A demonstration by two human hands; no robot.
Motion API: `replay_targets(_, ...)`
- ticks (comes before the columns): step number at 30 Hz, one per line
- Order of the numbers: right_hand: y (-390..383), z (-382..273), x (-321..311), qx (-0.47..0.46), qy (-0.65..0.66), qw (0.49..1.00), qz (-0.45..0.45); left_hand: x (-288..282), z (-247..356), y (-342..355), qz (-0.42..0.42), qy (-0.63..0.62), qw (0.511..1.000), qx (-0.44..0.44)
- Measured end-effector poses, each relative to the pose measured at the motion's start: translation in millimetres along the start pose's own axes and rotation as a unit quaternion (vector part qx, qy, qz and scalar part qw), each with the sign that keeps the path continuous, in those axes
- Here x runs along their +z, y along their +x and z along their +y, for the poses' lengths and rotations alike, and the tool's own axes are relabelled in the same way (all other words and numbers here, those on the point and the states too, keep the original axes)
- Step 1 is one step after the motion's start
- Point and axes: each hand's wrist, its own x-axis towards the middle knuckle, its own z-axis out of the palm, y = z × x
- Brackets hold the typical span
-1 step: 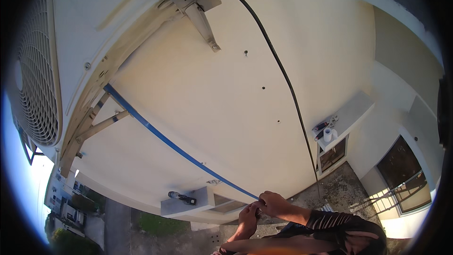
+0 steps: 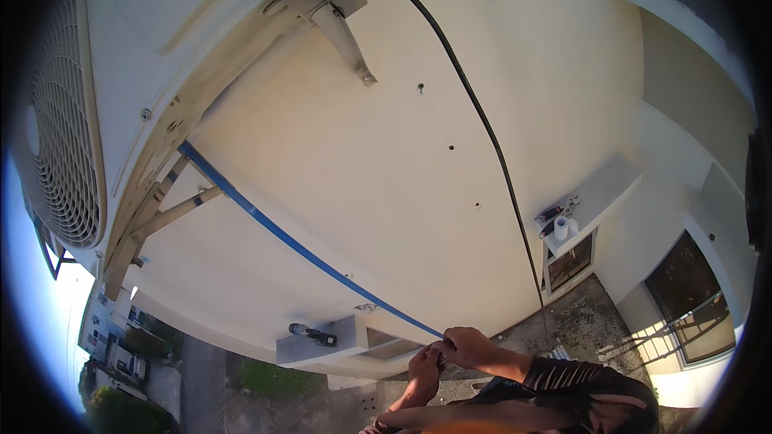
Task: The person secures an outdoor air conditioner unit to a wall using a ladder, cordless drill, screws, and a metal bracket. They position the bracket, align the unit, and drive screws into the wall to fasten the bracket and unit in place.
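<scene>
A blue hose (image 2: 277,227) runs from under the white outdoor air-conditioner unit (image 2: 129,96) down across the pale wall to my hands, low in the view. My right hand (image 2: 473,351) is closed around its lower end, with the fingers bent over it. Just below and to the left, my left hand (image 2: 423,374) is closed at the same end, its fingertips pressed close to the right hand's. The hose tip is hidden between the fingers. Both hands are well below the unit, and the hose is stretched nearly straight between.
A black cable (image 2: 482,112) hangs along the wall to the right. Metal brackets (image 2: 342,40) hold the unit. A cordless power tool (image 2: 312,335) lies on a lower ledge; pliers-like tools (image 2: 555,213) and a white roll (image 2: 560,228) are on the right ledge. The ground is far below.
The view has shifted very slightly. Both hands keep the same hold on the hose's end.
</scene>
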Motion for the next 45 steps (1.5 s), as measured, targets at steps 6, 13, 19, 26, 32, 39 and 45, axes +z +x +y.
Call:
replay_targets(6, 6, 32, -7, -0.024, -0.036, 0.999, 0.005, 19, -6, 16, 0.021, -0.008, 1.000, -0.009)
replay_targets(13, 14, 44, -13, -0.211, -0.044, 0.975, 0.061, 18, 3, 26, -0.053, -0.026, 0.998, 0.011)
replay_targets(19, 35, 30, -34, -0.148, 0.058, 0.987, -0.019, 23, 21, 32, -0.013, -0.110, 0.994, 0.004)
replay_targets(26, 59, 19, -32, -0.259, 0.012, 0.966, 0.016, 29, 21, 35, 0.059, -0.074, 0.993, 0.065)
replay_targets(32, 65, 27, -24, -0.062, 0.060, 0.995, -0.045, 28, 23, 32, 0.112, -0.049, 0.990, 0.066)
replay_targets(39, 65, 46, -13, -0.157, 0.108, 0.982, -0.011, 29, 22, 32, 0.127, 0.012, 0.990, 0.053)
replay_targets(45, 70, 49, -20, -0.179, 0.047, 0.981, 0.052, 36, 13, 35, 0.148, -0.028, 0.988, 0.020)
